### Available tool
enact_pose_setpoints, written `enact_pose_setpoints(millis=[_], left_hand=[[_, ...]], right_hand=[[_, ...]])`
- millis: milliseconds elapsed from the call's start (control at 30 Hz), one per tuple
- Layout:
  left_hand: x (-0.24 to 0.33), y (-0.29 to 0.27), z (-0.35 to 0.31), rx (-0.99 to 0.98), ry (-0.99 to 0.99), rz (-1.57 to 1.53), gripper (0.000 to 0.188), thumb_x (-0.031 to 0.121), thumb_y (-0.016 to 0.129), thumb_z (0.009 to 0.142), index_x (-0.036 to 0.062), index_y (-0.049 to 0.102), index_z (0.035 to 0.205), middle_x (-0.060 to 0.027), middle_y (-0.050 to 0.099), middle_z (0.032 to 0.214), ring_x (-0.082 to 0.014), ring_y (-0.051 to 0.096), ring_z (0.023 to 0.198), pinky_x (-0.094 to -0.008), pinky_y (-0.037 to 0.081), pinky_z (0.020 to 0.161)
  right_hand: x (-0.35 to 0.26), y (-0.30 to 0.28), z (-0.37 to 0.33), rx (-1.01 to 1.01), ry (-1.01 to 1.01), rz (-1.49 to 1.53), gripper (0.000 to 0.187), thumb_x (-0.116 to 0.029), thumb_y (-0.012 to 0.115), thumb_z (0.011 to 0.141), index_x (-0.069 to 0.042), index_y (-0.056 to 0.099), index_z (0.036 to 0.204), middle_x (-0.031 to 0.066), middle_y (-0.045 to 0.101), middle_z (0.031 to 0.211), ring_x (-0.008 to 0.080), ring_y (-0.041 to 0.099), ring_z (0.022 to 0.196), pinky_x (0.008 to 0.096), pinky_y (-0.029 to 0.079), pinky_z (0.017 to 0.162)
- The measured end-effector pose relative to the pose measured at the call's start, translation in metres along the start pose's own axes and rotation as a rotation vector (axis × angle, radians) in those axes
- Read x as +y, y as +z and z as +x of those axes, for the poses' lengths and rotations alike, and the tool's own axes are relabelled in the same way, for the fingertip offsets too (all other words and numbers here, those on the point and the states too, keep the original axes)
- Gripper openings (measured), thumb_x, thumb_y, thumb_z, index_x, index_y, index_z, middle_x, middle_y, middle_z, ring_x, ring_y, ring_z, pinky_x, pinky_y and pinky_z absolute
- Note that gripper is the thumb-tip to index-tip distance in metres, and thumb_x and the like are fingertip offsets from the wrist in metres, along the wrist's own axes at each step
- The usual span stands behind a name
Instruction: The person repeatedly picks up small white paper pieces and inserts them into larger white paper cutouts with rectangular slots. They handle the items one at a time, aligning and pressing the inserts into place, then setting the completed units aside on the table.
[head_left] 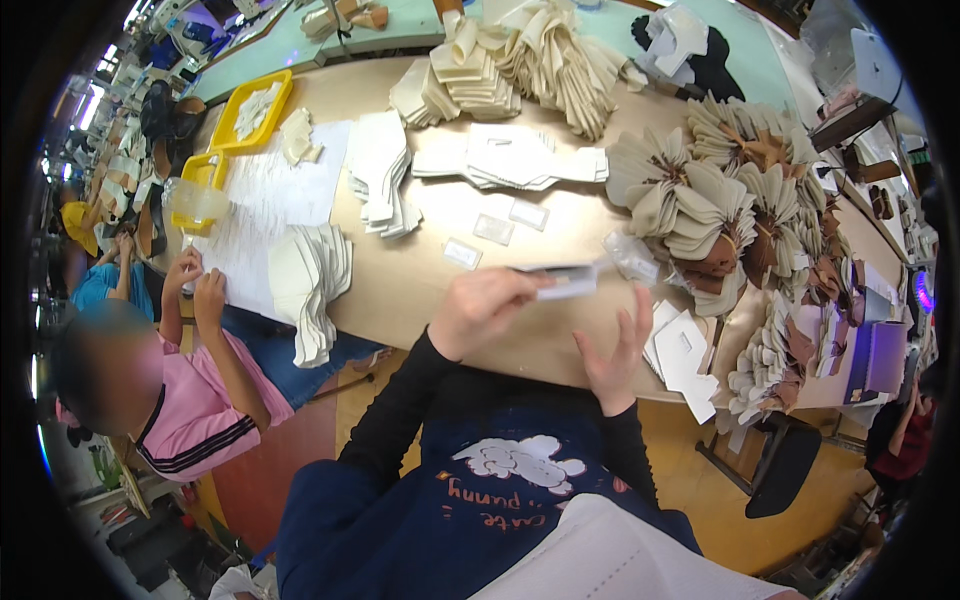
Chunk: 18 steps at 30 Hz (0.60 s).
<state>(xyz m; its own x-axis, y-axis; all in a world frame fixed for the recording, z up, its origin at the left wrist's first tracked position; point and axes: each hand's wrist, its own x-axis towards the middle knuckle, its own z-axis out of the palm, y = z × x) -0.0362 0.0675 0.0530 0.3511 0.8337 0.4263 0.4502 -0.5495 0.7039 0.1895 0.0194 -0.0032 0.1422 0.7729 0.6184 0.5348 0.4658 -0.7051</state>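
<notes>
My left hand (pixel 487 308) is closed round one end of a thin stack of small white rectangular pieces (pixel 572 281), held just above the table's front part. My right hand (pixel 617 350) is empty, its fingers apart, a little to the right of that stack. Beyond my hands lie small pale rectangular packets: a near packet (pixel 461 253), a middle packet (pixel 493 229) and a far packet (pixel 528 213). A crumpled clear plastic bag (pixel 631 256) rests past my right fingertips. White cut shoe pieces (pixel 680 345) are fanned out beside my right hand.
A stack of white band-shaped pieces (pixel 508 160) spreads across the table (pixel 400 290). More white stacks (pixel 310 285) stand at left, cream bundles (pixel 500 65) at the back, tied cream-and-brown bundles (pixel 715 210) at right. A person in pink (pixel 215 385) sits left, near yellow trays (pixel 252 110).
</notes>
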Motion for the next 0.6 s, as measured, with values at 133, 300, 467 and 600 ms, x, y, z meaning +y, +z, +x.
enact_pose_setpoints(millis=[133,300,467,600], left_hand=[[0.015,0.016,-0.021,-0.088,-0.089,-0.16,0.016,-0.008,0.067,0.08,0.0033,0.062,0.09,-0.0107,0.075,0.104,-0.0279,0.072,0.099,-0.0388,0.054,0.092],[0.006,0.013,-0.027,0.16,-0.192,-0.177,0.024,0.008,0.069,0.088,0.0042,0.066,0.112,-0.0119,0.068,0.118,-0.0333,0.061,0.112,-0.0429,0.044,0.104],[-0.018,0.033,-0.031,0.071,-0.508,0.245,0.055,0.014,0.077,0.081,0.0035,0.054,0.13,-0.0189,0.052,0.137,-0.0374,0.05,0.122,-0.0433,0.04,0.107],[-0.031,0.046,-0.037,0.065,-0.565,0.284,0.071,0.01,0.078,0.074,0.0061,0.05,0.139,-0.0181,0.053,0.122,-0.0373,0.053,0.108,-0.0438,0.043,0.102]], right_hand=[[0.002,-0.002,0.015,-0.409,-0.052,-0.009,0.039,0.009,0.064,0.066,-0.007,0.071,0.101,0.0078,0.071,0.105,0.0267,0.066,0.105,0.0462,0.042,0.103],[0.001,-0.006,0.02,-0.386,-0.069,0.142,0.033,0.012,0.066,0.073,-0.002,0.068,0.102,0.0119,0.071,0.094,0.0298,0.068,0.088,0.043,0.05,0.087],[-0.005,-0.025,0.002,-0.141,0.236,0.59,0.009,0.006,0.063,0.091,0.002,0.062,0.099,0.0118,0.067,0.082,0.0212,0.063,0.074,0.0333,0.051,0.067],[0.008,-0.041,-0.017,0.055,0.597,1.386,0.02,-0.013,0.066,0.097,-0.002,0.052,0.105,0.0084,0.058,0.076,0.0171,0.056,0.062,0.0296,0.048,0.057]])
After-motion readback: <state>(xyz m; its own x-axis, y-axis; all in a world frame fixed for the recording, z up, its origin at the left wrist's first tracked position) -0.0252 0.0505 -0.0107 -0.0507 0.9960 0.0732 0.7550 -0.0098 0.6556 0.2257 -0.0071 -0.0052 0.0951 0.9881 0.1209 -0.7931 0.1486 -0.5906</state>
